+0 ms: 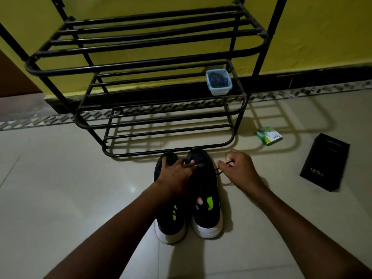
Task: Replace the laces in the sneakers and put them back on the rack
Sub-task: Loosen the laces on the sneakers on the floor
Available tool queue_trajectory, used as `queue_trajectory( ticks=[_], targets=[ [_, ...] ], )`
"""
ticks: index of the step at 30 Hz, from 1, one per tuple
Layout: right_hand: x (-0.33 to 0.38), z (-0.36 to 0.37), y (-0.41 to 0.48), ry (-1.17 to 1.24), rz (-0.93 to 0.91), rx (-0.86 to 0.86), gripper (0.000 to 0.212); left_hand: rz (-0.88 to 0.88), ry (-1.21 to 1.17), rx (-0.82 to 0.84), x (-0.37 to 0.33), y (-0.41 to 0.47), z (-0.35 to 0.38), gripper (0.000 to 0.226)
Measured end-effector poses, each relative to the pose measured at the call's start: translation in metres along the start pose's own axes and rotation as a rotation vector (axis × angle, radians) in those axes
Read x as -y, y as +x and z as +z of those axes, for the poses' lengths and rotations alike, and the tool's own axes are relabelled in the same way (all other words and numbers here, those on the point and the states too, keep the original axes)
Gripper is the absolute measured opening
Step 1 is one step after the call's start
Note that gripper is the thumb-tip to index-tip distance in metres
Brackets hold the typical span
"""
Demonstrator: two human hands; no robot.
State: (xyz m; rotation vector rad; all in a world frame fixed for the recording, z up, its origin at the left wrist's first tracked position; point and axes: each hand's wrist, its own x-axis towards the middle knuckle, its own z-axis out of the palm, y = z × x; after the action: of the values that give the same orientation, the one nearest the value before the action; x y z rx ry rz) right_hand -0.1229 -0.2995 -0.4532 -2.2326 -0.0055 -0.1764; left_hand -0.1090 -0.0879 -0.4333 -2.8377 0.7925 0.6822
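Both forearms (120, 228): reach in from the bottom edge, bare, angled towards the shoes
rack (141, 65): black metal bars, three shelves, standing on the tiled floor (60, 188) against the yellow wall (312, 33)
left hand (175, 174): lies over the front of the left sneaker (171, 224), fingers bent across onto the toe end of the right sneaker (207, 214), thumb tip showing by its green patch, gripping that shoe
sneakers: dark with white heels, side by side and touching, toes just beside the rack's bottom front bar, heels nearest the camera
lace (218, 171): thin, dark, running from the right sneaker's right side into the right hand
tub (219, 82): clear plastic with dark contents, at the right end of the middle shelf
right hand (239, 170): just right of the right sneaker, fingers curled, pinching the lace
green packet (269, 135): on the floor near the rack's right foot
black box (325, 162): flat on the floor, well right of the hands
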Motion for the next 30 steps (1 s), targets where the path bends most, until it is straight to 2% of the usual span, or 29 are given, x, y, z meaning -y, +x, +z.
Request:
queue_trajectory(
  ticks=[4,6,9,11,15,17,22,27,30],
  targets=[
    [-0.014,-0.005,-0.003,0.234,0.263,-0.162,0.049,0.005,0.006,-0.010,0.000,-0.001,0.001,0.111],
    [-0.024,-0.011,-0.005,0.286,0.321,-0.221,0.046,0.006,-0.007,-0.012,0.000,0.000,0.003,0.114],
    [-0.032,-0.012,-0.016,0.144,0.348,-0.149,0.037,0.019,-0.090,0.001,0.004,0.002,0.004,0.115],
    [-0.034,-0.003,-0.029,0.047,0.351,-0.070,0.028,0.010,-0.223,-0.040,0.007,0.002,0.003,0.104],
    [-0.025,0.015,-0.051,-0.251,0.158,-0.118,0.025,-0.052,-0.440,-0.310,0.007,0.005,0.005,0.040],
    [-0.015,0.022,-0.057,-0.324,0.029,-0.133,0.025,-0.025,-0.394,-0.346,0.005,0.009,0.009,0.025],
    [-0.006,0.035,-0.060,-0.453,-0.197,-0.108,0.035,0.079,-0.310,-0.347,-0.005,0.016,0.013,0.019],
    [-0.016,0.051,-0.062,-0.353,-0.176,-0.083,0.033,0.123,-0.038,-0.421,-0.015,0.023,0.015,0.030],
    [-0.019,0.057,-0.066,-0.288,-0.202,-0.141,0.030,0.094,-0.087,-0.412,-0.018,0.024,0.013,0.027]
  ],
)
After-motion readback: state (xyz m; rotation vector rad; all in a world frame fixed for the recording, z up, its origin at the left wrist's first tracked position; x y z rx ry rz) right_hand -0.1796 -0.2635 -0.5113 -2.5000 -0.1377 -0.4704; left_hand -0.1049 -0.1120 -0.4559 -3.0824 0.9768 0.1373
